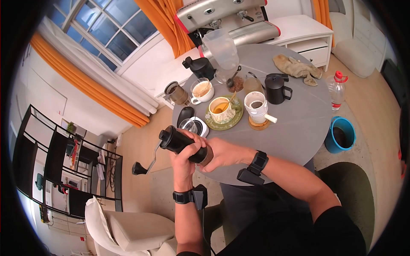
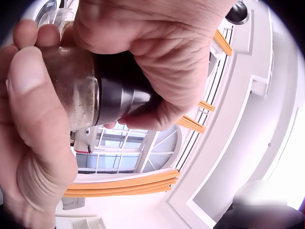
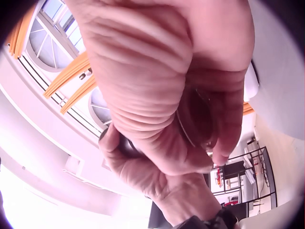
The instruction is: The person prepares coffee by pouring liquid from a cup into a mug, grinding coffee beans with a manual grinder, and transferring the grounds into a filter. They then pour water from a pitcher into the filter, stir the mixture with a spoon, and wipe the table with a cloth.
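Tilted over the near edge of the round table, a black manual coffee grinder point(image 1: 177, 140) is held between both hands. My left hand point(image 1: 186, 158) grips its black body, fingers wrapped round it. My right hand point(image 1: 220, 152) holds the see-through brownish catch jar point(image 2: 74, 90) at the grinder's lower end. In the left wrist view, pale residue clings to the jar wall beside the black collar. The crank's black knob point(image 1: 139, 168) hangs to the left. In the right wrist view, my right palm hides most of the jar.
On the grey table point(image 1: 290, 128) stand a white scale point(image 1: 200, 127), a patterned cup point(image 1: 222, 112) on a green saucer, a white handled dripper point(image 1: 256, 106), a black kettle point(image 1: 276, 88) and a cloth point(image 1: 297, 69). A blue bucket point(image 1: 340, 135) is on the floor at right.
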Motion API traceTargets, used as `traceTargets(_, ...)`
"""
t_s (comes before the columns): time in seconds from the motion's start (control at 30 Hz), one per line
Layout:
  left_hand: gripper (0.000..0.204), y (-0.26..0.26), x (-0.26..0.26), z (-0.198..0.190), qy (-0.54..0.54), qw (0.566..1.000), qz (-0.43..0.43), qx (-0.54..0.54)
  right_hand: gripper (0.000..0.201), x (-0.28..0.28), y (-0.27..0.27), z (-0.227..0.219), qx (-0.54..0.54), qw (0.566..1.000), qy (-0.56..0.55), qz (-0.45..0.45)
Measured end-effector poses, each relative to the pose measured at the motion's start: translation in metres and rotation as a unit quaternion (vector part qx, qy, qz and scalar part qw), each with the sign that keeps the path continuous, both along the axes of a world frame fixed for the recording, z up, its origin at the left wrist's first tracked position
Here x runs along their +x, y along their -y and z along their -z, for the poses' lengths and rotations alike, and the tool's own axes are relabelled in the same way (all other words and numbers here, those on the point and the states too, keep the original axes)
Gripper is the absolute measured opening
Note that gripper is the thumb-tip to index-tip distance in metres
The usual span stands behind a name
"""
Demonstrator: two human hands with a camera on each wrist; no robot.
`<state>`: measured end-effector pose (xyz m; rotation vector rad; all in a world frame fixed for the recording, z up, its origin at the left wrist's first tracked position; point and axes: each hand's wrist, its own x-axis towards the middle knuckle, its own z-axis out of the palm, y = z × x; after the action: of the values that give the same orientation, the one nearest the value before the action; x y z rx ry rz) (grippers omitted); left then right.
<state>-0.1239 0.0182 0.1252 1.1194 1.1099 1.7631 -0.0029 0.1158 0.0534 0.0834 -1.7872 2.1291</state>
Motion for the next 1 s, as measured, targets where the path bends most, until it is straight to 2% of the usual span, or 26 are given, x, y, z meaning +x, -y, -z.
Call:
traceTargets(0.13,0.030,-0.003,0.004,0.006,0.010,1.000,0.006,-0.001,0.029,0.005,0.011,-0.001,0.047,0.994,-0.015,0.097)
traceTargets(0.23,0.027,-0.003,0.008,0.006,0.015,1.000,0.004,-0.006,0.034,0.011,0.014,-0.001,0.058,0.993,0.000,0.102)
traceTargets(0.43,0.022,-0.013,0.019,0.013,0.000,0.998,-0.066,0.010,0.057,0.007,0.033,0.001,0.088,0.951,0.006,0.296)
traceTargets(0.53,0.026,-0.011,0.019,0.017,-0.032,0.997,-0.072,0.001,0.064,0.014,0.032,-0.002,0.103,0.956,0.072,0.265)
traceTargets(0.63,0.027,-0.006,0.015,0.013,-0.045,0.997,-0.055,-0.004,0.070,0.016,0.022,0.011,0.013,0.989,-0.070,0.130)
traceTargets(0.73,0.028,-0.002,0.009,0.013,-0.057,0.998,-0.026,-0.003,0.076,0.031,0.004,0.004,-0.090,0.995,0.008,-0.036)
traceTargets(0.83,0.026,-0.001,0.009,0.013,-0.057,0.998,-0.019,-0.001,0.082,0.024,-0.002,0.012,0.021,1.000,-0.012,-0.004)
traceTargets(0.93,0.021,-0.003,0.017,0.014,-0.029,0.999,-0.027,0.009,0.080,0.026,0.009,0.011,0.152,0.973,0.051,0.164)
traceTargets(1.0,0.020,-0.004,0.020,0.018,-0.007,1.000,-0.019,0.006,0.079,0.024,0.013,0.009,0.161,0.974,0.025,0.159)
